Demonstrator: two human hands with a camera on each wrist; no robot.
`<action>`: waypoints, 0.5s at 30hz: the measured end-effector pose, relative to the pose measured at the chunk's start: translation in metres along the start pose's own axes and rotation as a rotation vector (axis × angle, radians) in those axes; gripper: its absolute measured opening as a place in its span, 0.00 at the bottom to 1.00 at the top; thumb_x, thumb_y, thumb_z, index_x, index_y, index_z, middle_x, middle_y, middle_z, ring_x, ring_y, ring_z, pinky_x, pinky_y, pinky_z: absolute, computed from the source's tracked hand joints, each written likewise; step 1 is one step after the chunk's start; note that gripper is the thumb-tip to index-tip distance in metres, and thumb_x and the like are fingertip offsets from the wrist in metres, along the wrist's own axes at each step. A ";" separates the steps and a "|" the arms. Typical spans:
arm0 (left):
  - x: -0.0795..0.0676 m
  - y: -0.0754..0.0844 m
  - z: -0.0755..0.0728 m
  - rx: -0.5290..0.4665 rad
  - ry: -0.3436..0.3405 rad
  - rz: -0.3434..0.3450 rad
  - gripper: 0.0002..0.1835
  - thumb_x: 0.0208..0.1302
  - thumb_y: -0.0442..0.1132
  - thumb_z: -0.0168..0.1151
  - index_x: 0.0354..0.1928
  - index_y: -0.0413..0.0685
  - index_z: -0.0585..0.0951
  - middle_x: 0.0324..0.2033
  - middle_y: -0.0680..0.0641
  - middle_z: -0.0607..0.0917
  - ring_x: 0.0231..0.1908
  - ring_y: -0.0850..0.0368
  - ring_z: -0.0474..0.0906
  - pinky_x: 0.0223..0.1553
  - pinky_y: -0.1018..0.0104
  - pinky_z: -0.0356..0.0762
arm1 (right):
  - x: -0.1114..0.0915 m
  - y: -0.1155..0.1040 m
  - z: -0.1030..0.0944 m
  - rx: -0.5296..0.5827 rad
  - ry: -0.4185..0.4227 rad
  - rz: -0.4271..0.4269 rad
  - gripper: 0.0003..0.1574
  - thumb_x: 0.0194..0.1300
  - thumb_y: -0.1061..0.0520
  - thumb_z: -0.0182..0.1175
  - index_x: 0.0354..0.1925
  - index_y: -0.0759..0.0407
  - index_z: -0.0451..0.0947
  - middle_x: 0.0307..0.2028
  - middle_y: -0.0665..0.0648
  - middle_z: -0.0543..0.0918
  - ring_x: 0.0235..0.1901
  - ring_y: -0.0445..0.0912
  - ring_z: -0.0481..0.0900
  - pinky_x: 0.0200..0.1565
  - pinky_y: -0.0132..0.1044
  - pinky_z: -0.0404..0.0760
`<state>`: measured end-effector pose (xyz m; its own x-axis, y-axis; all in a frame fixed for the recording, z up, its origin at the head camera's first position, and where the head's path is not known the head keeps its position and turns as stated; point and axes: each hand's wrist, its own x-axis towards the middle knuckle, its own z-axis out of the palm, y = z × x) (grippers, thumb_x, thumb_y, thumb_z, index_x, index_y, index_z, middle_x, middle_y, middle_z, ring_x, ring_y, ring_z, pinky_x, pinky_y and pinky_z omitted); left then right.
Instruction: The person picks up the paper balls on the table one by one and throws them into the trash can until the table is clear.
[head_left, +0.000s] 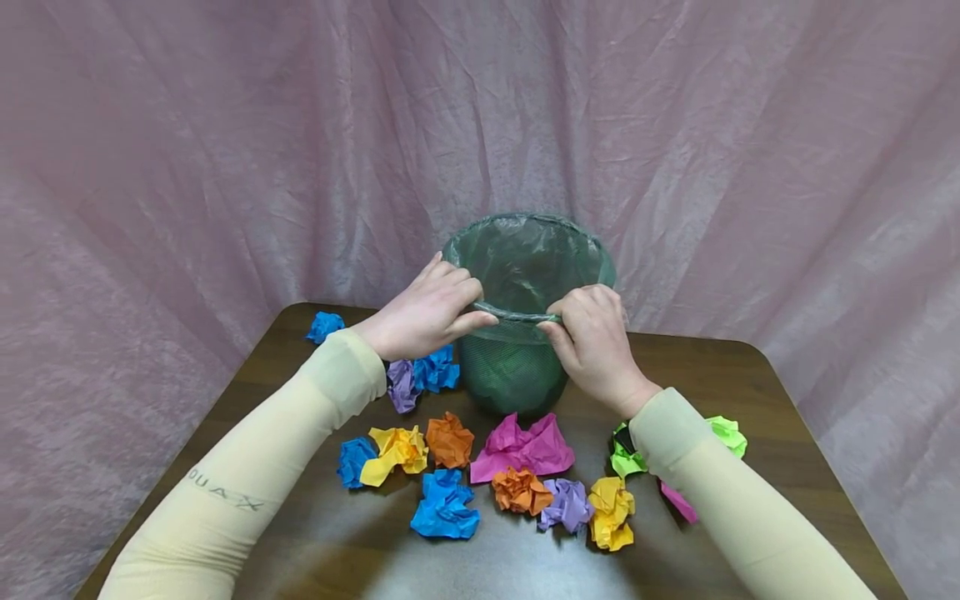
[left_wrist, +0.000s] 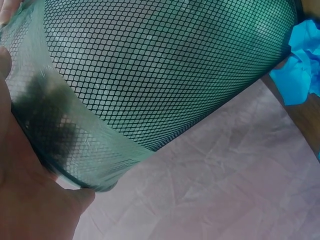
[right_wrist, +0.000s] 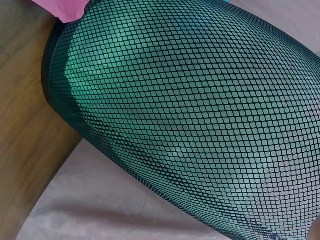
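A dark mesh wastebasket stands upright on the table, lined with a thin translucent green bag. The bag's edge is folded down outside the rim, a cuff that the left wrist view shows over the mesh. At the near left of the rim, my left hand grips the bag and rim, thumb outside. My right hand grips the near right of the rim, fingers curled over it. In the right wrist view the mesh wall fills most of the picture; only a bit of that hand shows.
Crumpled papers lie around the basket: a pink one right in front, orange, yellow, purple and blue ones nearer, green at right. A pink curtain hangs behind the brown table.
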<state>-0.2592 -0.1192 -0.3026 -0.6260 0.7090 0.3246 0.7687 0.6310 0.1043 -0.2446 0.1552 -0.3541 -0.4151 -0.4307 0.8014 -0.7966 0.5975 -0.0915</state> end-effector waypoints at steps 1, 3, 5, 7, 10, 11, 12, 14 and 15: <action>0.000 0.000 0.000 -0.002 -0.001 -0.002 0.16 0.77 0.57 0.53 0.38 0.53 0.75 0.34 0.55 0.75 0.51 0.49 0.72 0.74 0.35 0.43 | 0.000 0.000 0.000 0.001 0.000 -0.001 0.32 0.80 0.35 0.43 0.36 0.59 0.76 0.29 0.54 0.76 0.35 0.55 0.71 0.53 0.57 0.67; -0.001 -0.001 0.000 -0.008 -0.002 -0.008 0.16 0.77 0.57 0.53 0.38 0.53 0.75 0.34 0.55 0.75 0.51 0.48 0.71 0.74 0.35 0.42 | 0.001 0.000 0.001 0.001 0.003 -0.004 0.32 0.80 0.35 0.43 0.36 0.59 0.75 0.29 0.54 0.76 0.35 0.55 0.71 0.52 0.57 0.67; -0.001 -0.001 0.000 -0.008 0.000 -0.009 0.16 0.77 0.57 0.53 0.38 0.53 0.75 0.34 0.55 0.75 0.51 0.48 0.72 0.74 0.35 0.42 | 0.001 0.000 0.002 0.001 0.003 -0.005 0.31 0.80 0.35 0.43 0.36 0.59 0.75 0.29 0.53 0.75 0.34 0.55 0.71 0.52 0.57 0.67; -0.001 -0.002 0.000 -0.008 0.004 -0.007 0.16 0.77 0.57 0.54 0.38 0.53 0.75 0.34 0.54 0.75 0.52 0.48 0.72 0.74 0.35 0.42 | 0.001 0.000 0.003 0.000 0.003 -0.005 0.31 0.80 0.35 0.44 0.36 0.58 0.75 0.29 0.53 0.75 0.34 0.54 0.71 0.52 0.57 0.67; -0.001 -0.002 0.001 -0.009 0.007 -0.003 0.16 0.77 0.56 0.54 0.38 0.53 0.75 0.34 0.54 0.75 0.51 0.48 0.72 0.74 0.35 0.42 | 0.001 0.001 0.003 -0.002 -0.001 -0.002 0.31 0.80 0.36 0.44 0.36 0.58 0.75 0.29 0.53 0.75 0.34 0.54 0.70 0.52 0.57 0.67; -0.002 -0.002 0.001 -0.009 0.008 -0.002 0.16 0.77 0.56 0.54 0.38 0.53 0.75 0.34 0.54 0.75 0.51 0.48 0.72 0.74 0.35 0.42 | 0.001 0.000 0.003 -0.001 -0.001 -0.002 0.31 0.80 0.36 0.44 0.36 0.58 0.75 0.29 0.53 0.75 0.34 0.54 0.70 0.51 0.57 0.66; -0.002 -0.002 0.001 -0.009 0.008 -0.002 0.16 0.77 0.56 0.54 0.38 0.53 0.75 0.34 0.55 0.75 0.51 0.48 0.72 0.74 0.35 0.42 | 0.001 0.000 0.003 -0.001 0.001 -0.001 0.31 0.80 0.35 0.44 0.36 0.58 0.75 0.29 0.53 0.75 0.34 0.54 0.70 0.51 0.57 0.67; -0.002 -0.002 0.001 -0.010 0.008 -0.002 0.16 0.77 0.56 0.54 0.38 0.53 0.75 0.34 0.55 0.75 0.51 0.48 0.72 0.74 0.35 0.42 | 0.001 0.000 0.003 0.001 0.002 -0.002 0.31 0.80 0.35 0.44 0.36 0.58 0.75 0.29 0.53 0.75 0.35 0.54 0.70 0.51 0.57 0.66; -0.002 -0.002 0.001 -0.009 0.008 -0.002 0.16 0.77 0.56 0.54 0.38 0.53 0.75 0.34 0.55 0.75 0.51 0.48 0.72 0.74 0.35 0.42 | 0.001 0.001 0.004 0.002 0.002 -0.002 0.31 0.80 0.36 0.44 0.36 0.58 0.75 0.29 0.53 0.75 0.35 0.54 0.70 0.51 0.57 0.66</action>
<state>-0.2597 -0.1221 -0.3045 -0.6267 0.7049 0.3321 0.7685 0.6296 0.1139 -0.2469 0.1529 -0.3558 -0.4124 -0.4304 0.8029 -0.7983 0.5953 -0.0909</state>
